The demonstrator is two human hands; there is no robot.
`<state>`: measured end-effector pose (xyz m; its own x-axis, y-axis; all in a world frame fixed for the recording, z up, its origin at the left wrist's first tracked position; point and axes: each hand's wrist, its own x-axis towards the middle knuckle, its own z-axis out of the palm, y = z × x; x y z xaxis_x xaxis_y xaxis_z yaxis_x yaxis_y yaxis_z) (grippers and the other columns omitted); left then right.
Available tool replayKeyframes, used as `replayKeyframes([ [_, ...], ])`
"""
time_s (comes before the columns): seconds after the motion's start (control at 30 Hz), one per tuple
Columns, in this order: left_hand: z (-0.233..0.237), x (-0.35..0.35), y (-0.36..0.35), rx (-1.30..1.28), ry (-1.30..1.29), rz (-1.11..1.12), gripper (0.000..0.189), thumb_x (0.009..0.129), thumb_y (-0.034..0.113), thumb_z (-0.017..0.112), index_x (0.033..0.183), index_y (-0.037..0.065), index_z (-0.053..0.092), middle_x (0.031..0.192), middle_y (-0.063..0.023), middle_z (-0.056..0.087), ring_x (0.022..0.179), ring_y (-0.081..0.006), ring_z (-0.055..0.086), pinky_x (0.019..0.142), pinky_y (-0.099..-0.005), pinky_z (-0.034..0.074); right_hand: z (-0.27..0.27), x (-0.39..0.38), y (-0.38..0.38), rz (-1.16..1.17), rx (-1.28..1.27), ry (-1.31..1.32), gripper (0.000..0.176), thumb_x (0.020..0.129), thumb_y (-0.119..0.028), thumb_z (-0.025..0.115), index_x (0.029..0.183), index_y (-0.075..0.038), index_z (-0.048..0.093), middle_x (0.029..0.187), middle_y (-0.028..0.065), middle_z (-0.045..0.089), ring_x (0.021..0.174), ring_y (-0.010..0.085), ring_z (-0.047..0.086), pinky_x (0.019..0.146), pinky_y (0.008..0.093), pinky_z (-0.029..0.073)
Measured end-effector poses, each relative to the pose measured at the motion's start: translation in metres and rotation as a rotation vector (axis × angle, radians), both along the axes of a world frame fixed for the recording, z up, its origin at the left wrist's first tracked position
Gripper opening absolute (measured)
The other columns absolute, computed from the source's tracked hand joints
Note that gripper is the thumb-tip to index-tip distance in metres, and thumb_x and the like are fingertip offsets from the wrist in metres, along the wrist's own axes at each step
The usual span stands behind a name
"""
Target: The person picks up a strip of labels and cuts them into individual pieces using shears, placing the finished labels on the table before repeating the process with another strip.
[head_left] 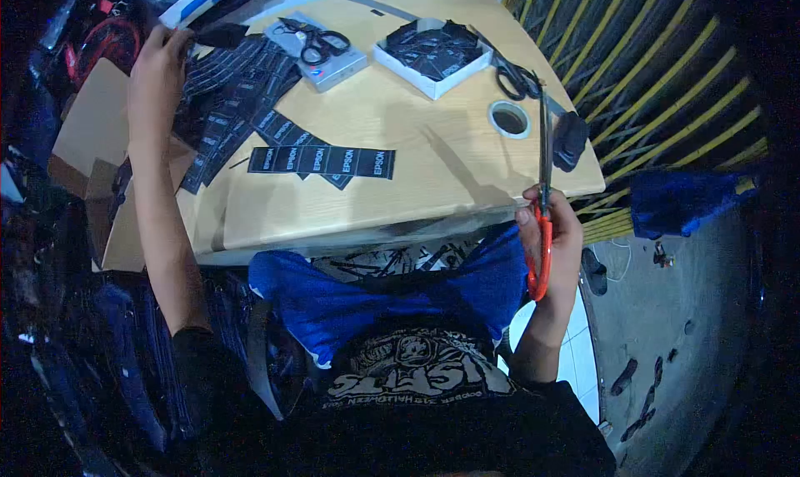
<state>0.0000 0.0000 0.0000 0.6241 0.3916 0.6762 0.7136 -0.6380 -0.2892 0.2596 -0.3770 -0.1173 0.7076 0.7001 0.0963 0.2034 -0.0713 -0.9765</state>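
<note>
My left hand (167, 56), at the upper left, pinches a small black piece (221, 35) above a heap of black printed strips (237, 94). At the right, my right hand (552, 235) holds red-handled scissors (540, 264), blades pointing away from me past the table's edge. A black strip with EPSON labels (321, 160) lies near the front of the wooden table (375, 198), across another strip. Farther back, a white box (433, 60) contains black cut pieces.
Black scissors (321, 44) rest on a grey box (333, 69). Another black pair (515, 79), a tape roll (508, 119) and a dark bundle (570, 142) lie at the right. A cardboard box (100, 135) stands left, and a yellow-striped woven surface (658, 60) is at the right.
</note>
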Motion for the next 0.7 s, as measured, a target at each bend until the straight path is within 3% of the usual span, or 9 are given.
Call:
replayKeyframes([
  [0.1, 0.002, 0.0, 0.007, 0.043, 0.009, -0.086, 0.022, 0.078, 0.005, 0.057, 0.099, 0.005, 0.062, 0.098, -0.014, 0.058, 0.089, -0.0351, 0.058, 0.076, -0.0413, 0.048, 0.004, -0.003, 0.002, 0.008, -0.036, 0.033, 0.025, 0.081, -0.006, 0.066, 0.103, -0.003, 0.056, 0.074, -0.0021, 0.053, 0.067, 0.0042, 0.048, 0.06, 0.0186, 0.039],
  [0.17, -0.025, 0.004, 0.015, 0.003, 0.154, -0.137, 0.018, 0.077, 0.005, 0.058, 0.094, 0.005, 0.063, 0.093, -0.0145, 0.058, 0.086, -0.0344, 0.059, 0.074, -0.0417, 0.048, 0.001, -0.003, 0.0, 0.012, 0.037, 0.015, 0.025, 0.081, -0.007, 0.067, 0.103, -0.003, 0.056, 0.075, -0.002, 0.054, 0.067, 0.0043, 0.048, 0.06, 0.0186, 0.039],
  [0.27, -0.06, 0.015, -0.013, -0.331, 0.283, -0.125, 0.017, 0.077, 0.013, 0.062, 0.092, 0.004, 0.064, 0.092, -0.015, 0.057, 0.088, -0.033, 0.058, 0.075, -0.0407, 0.047, 0.002, 0.002, -0.006, -0.009, -0.037, 0.044, 0.026, 0.081, -0.008, 0.068, 0.103, -0.003, 0.056, 0.076, -0.0018, 0.055, 0.069, 0.0051, 0.05, 0.063, 0.0197, 0.041],
  [0.37, -0.076, 0.018, -0.035, -0.523, 0.204, -0.188, 0.033, 0.08, 0.024, 0.064, 0.106, 0.004, 0.062, 0.105, -0.0152, 0.057, 0.099, -0.0318, 0.054, 0.087, -0.0398, 0.042, -0.004, 0.007, -0.006, -0.045, 0.01, -0.017, 0.026, 0.08, -0.01, 0.069, 0.103, -0.003, 0.056, 0.076, -0.0017, 0.055, 0.071, 0.0056, 0.05, 0.065, 0.0205, 0.04],
  [0.47, -0.078, 0.021, -0.067, -0.419, 0.139, -0.287, 0.043, 0.08, 0.031, 0.064, 0.113, 0.005, 0.059, 0.117, -0.0152, 0.053, 0.108, -0.0317, 0.05, 0.093, -0.039, 0.038, 0.003, 0.003, -0.006, -0.052, -0.004, 0.022, 0.026, 0.08, -0.01, 0.069, 0.103, -0.004, 0.057, 0.076, -0.0023, 0.054, 0.071, 0.0059, 0.049, 0.066, 0.0206, 0.04],
  [0.5, -0.077, 0.021, -0.077, -0.498, 0.166, -0.352, 0.05, 0.079, 0.038, 0.064, 0.118, 0.006, 0.056, 0.121, -0.0155, 0.05, 0.114, -0.0316, 0.046, 0.096, -0.0401, 0.035, 0.002, 0.001, -0.005, -0.046, 0.0, 0.052, 0.026, 0.08, -0.01, 0.069, 0.103, -0.004, 0.057, 0.075, -0.0025, 0.053, 0.071, 0.0058, 0.049, 0.066, 0.0203, 0.039],
  [0.57, -0.087, 0.026, -0.097, -0.575, 0.184, -0.522, 0.052, 0.078, 0.04, 0.065, 0.116, 0.006, 0.058, 0.122, -0.014, 0.05, 0.119, -0.0302, 0.044, 0.097, -0.0403, 0.034, 0.003, -0.005, -0.001, -0.029, -0.004, 0.026, 0.026, 0.08, -0.009, 0.068, 0.103, -0.004, 0.057, 0.075, -0.0024, 0.053, 0.071, 0.0056, 0.049, 0.065, 0.0202, 0.039],
  [0.7, -0.097, 0.038, -0.124, -0.546, 0.258, -0.565, 0.045, 0.078, 0.029, 0.067, 0.116, 0.007, 0.058, 0.129, -0.0134, 0.047, 0.125, -0.0333, 0.038, 0.102, -0.044, 0.029, 0.005, -0.011, 0.003, 0.033, -0.052, 0.002, 0.027, 0.079, -0.004, 0.067, 0.103, -0.003, 0.055, 0.075, -0.0014, 0.054, 0.069, 0.0054, 0.049, 0.063, 0.0202, 0.04],
])
